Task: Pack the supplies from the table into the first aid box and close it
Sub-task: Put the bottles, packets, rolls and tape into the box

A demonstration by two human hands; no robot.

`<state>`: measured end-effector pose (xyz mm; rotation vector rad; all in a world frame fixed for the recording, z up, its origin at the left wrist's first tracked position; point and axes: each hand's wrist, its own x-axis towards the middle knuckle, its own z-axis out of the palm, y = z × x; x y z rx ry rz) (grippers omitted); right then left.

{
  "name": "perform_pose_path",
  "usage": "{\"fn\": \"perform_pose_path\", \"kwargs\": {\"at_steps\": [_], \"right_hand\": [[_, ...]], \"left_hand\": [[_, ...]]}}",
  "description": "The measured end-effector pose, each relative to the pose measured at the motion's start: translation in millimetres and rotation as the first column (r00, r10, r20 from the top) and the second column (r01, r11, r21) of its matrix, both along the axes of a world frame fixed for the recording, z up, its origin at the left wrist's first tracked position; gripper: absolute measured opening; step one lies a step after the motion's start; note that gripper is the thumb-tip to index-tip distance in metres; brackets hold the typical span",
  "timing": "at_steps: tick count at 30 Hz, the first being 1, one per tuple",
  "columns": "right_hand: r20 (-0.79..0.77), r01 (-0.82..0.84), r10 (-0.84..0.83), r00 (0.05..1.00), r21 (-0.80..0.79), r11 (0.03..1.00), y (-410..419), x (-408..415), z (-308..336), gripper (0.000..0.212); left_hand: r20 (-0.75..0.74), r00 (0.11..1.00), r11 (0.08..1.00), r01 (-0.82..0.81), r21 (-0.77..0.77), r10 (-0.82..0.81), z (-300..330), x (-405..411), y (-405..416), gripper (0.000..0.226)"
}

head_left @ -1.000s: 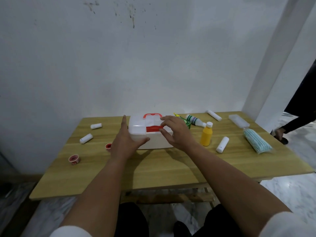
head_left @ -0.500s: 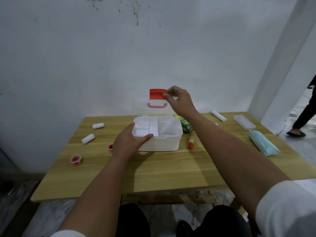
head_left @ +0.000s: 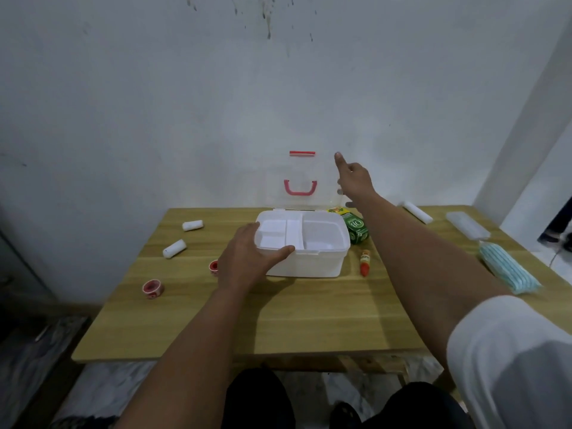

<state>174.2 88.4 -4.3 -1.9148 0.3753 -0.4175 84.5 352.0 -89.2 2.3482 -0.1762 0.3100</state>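
The white first aid box (head_left: pixel 312 261) stands open in the middle of the table, its white divided tray showing. Its clear lid (head_left: pixel 301 178), with a red handle and red latch, stands upright against the wall. My left hand (head_left: pixel 247 261) grips the box's left front corner. My right hand (head_left: pixel 354 179) is at the lid's right edge, fingers spread, index finger up. A green box (head_left: pixel 356 227) and a small orange tube (head_left: pixel 365 262) lie right of the box. Two white rolls (head_left: pixel 175 248) (head_left: pixel 192 225) and two red tape rolls (head_left: pixel 152 288) (head_left: pixel 214 266) lie left.
The wooden table (head_left: pixel 278 320) stands against a white wall. A pack of blue masks (head_left: pixel 507 272), a clear case (head_left: pixel 467 229) and another white roll (head_left: pixel 414 212) lie at the right. A person's foot (head_left: pixel 554 239) shows at the far right.
The lid went from shut to fully upright against the wall. My right hand let go of the red latch and moved to the lid's right edge. My left hand stayed on the box.
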Motion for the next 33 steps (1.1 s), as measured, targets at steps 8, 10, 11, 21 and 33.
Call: {"fn": "perform_pose_path", "kwargs": {"at_steps": [8,10,11,21,33], "right_hand": [[-0.192,-0.076,0.147,0.970,0.337,0.939,-10,-1,-35,0.054],[-0.192,-0.070,0.134,0.972,0.309,0.949,-8,0,-38,0.052],[-0.189,-0.071,0.130,0.973,0.291,0.954,-7,0,-38,0.049],[-0.230,-0.055,-0.071,0.971,-0.500,0.864,-39,-4,-41,0.043],[-0.557,-0.297,-0.193,0.808,-0.667,0.683,-38,-29,-49,0.038]], "left_hand": [[-0.038,0.994,0.993,0.104,-0.054,-0.106,4,3,2,0.089],[-0.028,0.994,0.993,0.107,-0.054,-0.109,4,3,2,0.088],[-0.025,0.994,0.993,0.109,-0.048,-0.110,4,4,3,0.089],[-0.026,0.990,0.990,0.136,-0.036,-0.137,2,17,5,0.105],[-0.018,0.993,0.992,0.118,-0.048,-0.119,2,21,1,0.099]]}}
